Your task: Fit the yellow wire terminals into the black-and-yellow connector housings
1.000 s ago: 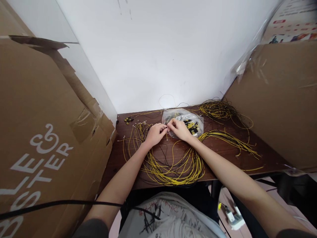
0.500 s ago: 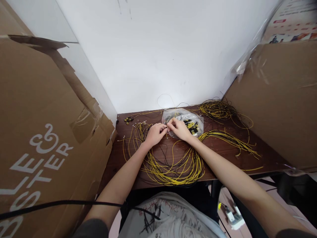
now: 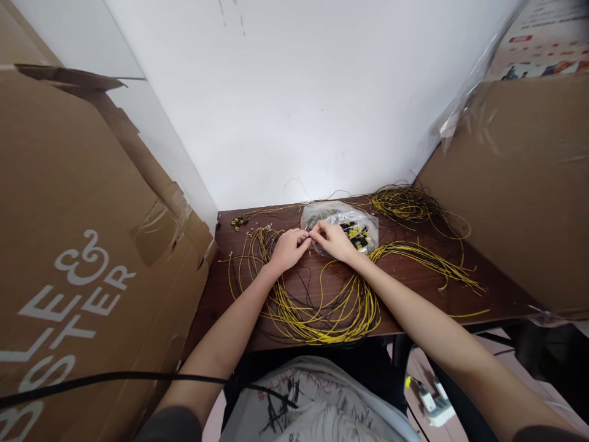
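Observation:
Fingertip to fingertip, my left hand and my right hand pinch together above the table. Whatever small piece sits in the left fingers is too small to name. A thin wire arches up behind the hands and seems to run down to the right fingers, which hide its end. Just behind and beside my right hand lies a clear plastic bag of black and yellow connectors. A large bundle of yellow and black wires curves below both hands, its tipped ends near my left hand.
A tangled wire coil lies at the back right, against a cardboard panel. Several small black and yellow parts rest at the back left. Another cardboard box borders the left side of the brown table. A white wall stands behind.
The thin wire loop behind my hands has swung left and its shape has changed. My right fingers have shifted very slightly; the hands stay pinched in the same place.

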{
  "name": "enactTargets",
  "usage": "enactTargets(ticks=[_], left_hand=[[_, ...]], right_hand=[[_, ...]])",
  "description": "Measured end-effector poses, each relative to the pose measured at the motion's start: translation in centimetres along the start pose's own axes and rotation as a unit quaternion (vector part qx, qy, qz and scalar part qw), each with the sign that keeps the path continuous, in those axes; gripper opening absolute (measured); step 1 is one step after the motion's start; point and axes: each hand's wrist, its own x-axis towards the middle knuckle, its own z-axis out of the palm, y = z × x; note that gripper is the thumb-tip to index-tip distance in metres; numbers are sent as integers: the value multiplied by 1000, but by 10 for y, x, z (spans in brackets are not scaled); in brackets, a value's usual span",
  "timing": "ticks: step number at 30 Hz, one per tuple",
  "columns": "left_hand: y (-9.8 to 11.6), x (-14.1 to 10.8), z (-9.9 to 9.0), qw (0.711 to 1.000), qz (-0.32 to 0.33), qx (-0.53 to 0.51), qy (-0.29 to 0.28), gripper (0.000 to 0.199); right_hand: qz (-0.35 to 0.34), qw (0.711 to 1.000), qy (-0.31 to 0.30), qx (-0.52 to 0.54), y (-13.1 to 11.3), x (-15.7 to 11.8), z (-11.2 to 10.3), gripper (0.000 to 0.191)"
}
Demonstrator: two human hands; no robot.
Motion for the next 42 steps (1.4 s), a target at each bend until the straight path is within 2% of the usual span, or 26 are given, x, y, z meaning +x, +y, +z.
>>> enactTargets(ticks=[8, 13, 19, 36, 42], left_hand=[[0, 0, 0, 1000, 5, 4, -2, 19], [0, 0, 0, 1000, 6, -2, -3, 17], [-1, 0, 1, 1000, 4, 4, -1, 17], [-1, 1, 0, 1000, 1, -14, -3, 23], [-3, 2, 0, 999, -11, -43, -6, 25]], right_hand=[[2, 999, 4, 35, -1, 0, 0, 14], [-1, 1000, -3, -6, 0, 0, 0, 17], [3, 1000, 1, 24, -1, -1, -1, 16], [-8, 1000, -12, -23, 3, 0, 1, 19], [-2, 1000, 2, -18, 2, -1, 4, 18]])
